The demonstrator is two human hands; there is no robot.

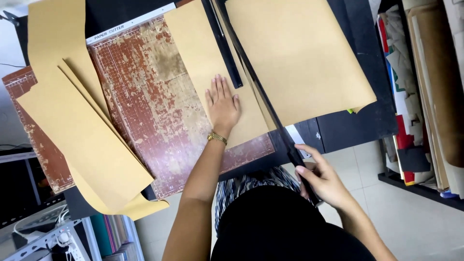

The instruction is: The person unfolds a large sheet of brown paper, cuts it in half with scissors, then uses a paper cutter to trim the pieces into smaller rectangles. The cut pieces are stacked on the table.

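Tan brown paper (299, 53) lies on a worn red-brown gridded cutter board (150, 92) with a black blade arm (261, 92).

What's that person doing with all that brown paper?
A person is working at a worn reddish-brown paper cutter board. The left hand lies flat on a sheet of tan kraft paper that spans the board and the cutting edge. The right hand grips the black handle of the long cutter blade arm, which lies across the sheet. More tan paper pieces are stacked at the board's left side.

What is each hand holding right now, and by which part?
The right hand grips the paper cutter's blade arm by its handle end. The left hand grips nothing; it presses flat on the brown paper sheet.
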